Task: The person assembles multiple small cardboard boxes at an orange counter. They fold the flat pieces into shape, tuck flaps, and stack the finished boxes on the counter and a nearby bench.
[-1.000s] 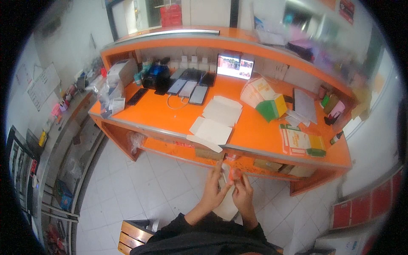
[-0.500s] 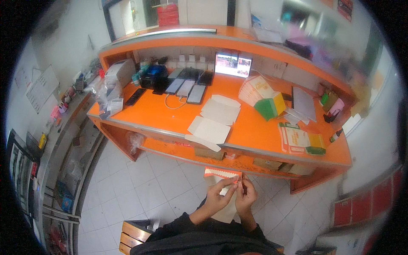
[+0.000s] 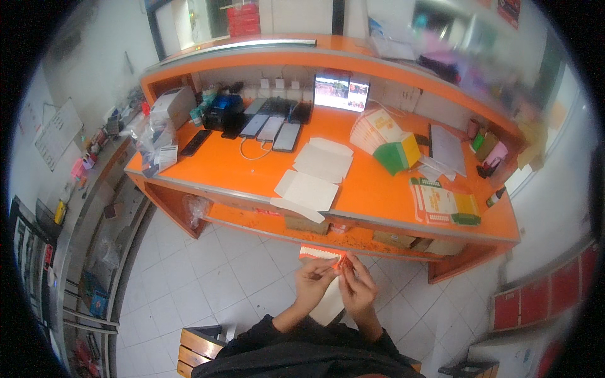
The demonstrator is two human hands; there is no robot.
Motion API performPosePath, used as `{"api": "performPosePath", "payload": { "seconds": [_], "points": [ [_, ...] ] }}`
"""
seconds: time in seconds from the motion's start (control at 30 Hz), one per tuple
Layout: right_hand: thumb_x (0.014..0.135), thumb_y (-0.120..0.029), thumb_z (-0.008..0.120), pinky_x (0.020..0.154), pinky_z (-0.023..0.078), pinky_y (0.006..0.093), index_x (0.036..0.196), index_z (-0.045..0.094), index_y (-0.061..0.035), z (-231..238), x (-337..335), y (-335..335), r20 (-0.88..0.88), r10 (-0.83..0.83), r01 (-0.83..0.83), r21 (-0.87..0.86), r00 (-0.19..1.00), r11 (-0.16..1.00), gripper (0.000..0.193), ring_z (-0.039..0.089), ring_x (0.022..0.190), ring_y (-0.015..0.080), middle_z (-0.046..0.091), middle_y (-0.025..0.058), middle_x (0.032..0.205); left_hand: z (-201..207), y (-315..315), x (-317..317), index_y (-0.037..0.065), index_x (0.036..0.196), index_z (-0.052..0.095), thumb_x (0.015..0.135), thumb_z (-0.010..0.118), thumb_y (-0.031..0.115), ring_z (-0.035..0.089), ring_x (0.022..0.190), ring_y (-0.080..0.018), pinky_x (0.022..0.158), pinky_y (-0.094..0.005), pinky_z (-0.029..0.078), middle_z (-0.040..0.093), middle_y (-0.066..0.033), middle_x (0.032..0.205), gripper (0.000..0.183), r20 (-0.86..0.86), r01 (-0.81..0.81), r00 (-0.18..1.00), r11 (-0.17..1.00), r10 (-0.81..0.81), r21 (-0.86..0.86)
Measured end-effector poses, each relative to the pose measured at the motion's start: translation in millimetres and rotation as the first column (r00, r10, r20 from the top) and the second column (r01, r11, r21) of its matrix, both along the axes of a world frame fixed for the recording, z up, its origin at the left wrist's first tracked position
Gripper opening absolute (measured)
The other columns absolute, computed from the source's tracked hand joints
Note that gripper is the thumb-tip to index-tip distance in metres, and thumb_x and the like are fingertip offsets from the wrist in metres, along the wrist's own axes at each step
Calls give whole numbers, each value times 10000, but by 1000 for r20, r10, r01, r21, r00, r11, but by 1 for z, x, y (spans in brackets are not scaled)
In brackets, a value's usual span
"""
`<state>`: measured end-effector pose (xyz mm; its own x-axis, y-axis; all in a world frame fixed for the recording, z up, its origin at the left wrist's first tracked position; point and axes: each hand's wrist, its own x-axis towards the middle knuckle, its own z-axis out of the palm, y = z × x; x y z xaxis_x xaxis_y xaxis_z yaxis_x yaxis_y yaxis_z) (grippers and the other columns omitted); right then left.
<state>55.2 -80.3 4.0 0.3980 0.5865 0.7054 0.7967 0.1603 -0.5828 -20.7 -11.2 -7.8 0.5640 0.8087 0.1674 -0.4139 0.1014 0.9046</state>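
Observation:
Close to my body I hold a cream paper carton [image 3: 328, 307] with an orange, zigzag-patterned top edge. The fingers of my left hand [image 3: 314, 281] pinch it from the left near that edge. At its top right corner my right hand [image 3: 358, 291] is closed, its fingertips almost meeting those of the left. An orange bit of the carton shows between the fingertips; the fingers hide its exact shape. Ahead, on the orange desk [image 3: 233, 171], lie two unfolded off-white cartons [image 3: 307, 191]. Farther right are a fanned stack of printed cartons [image 3: 378, 131] and another printed carton pile [image 3: 441, 203].
Several phones [image 3: 270, 131] lie charging at the desk's back, near a lit screen [image 3: 341, 92]. A white printer [image 3: 172, 106] stands at the back left. A wooden stool [image 3: 198, 348] is at my lower left, and metal shelving [image 3: 104, 246] runs along the left wall.
My fingertips have shifted slightly left along the carton's top right corner, and more orange shows between them. The view has moved a little; the things on the desk stay put.

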Motion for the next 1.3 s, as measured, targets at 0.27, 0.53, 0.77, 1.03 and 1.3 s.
{"api": "performPosePath", "payload": {
  "seconds": [0.27,0.53,0.77,1.03,1.3],
  "points": [
    [655,31,541,751,396,308,841,525,61,-13,-1,-3,-122,85,-68,133,989,989,189,474,941,282,435,257,1029,-3,5,-3,12,913,494,699,537,-24,479,726,-62,640,-180,390,511,-14,784,221,101,112,988,993,-115,34],
    [638,29,582,629,437,250,820,493,20,-22,9,-7,-377,69,-54,49,923,997,204,527,772,179,499,193,927,16,3,-11,41,1175,264,799,371,29,389,979,-127,835,-248,298,375,-95,1106,392,-2,473,881,880,-474,-50],
    [636,61,564,682,397,233,894,382,-11,-18,33,-15,-787,299,70,396,540,916,324,501,761,122,513,70,814,1,20,-6,11,1083,385,720,503,32,468,881,-162,753,-225,351,481,-105,972,382,-166,-33,977,866,133,499],
    [621,-39,624,663,372,238,833,443,-24,-62,40,-21,-595,-36,146,138,803,980,279,473,746,125,492,81,837,0,21,26,6,872,454,770,468,82,439,680,-63,592,-189,369,482,-14,748,128,-225,46,974,994,-23,94],
    [501,-228,726,889,228,401,978,449,-63,-12,86,20,-633,432,-564,-8,642,826,577,235,1127,275,237,169,1212,13,88,68,72,756,398,776,420,224,358,645,-127,648,-240,303,365,-15,659,156,541,15,791,875,285,-483]
  ]
}}
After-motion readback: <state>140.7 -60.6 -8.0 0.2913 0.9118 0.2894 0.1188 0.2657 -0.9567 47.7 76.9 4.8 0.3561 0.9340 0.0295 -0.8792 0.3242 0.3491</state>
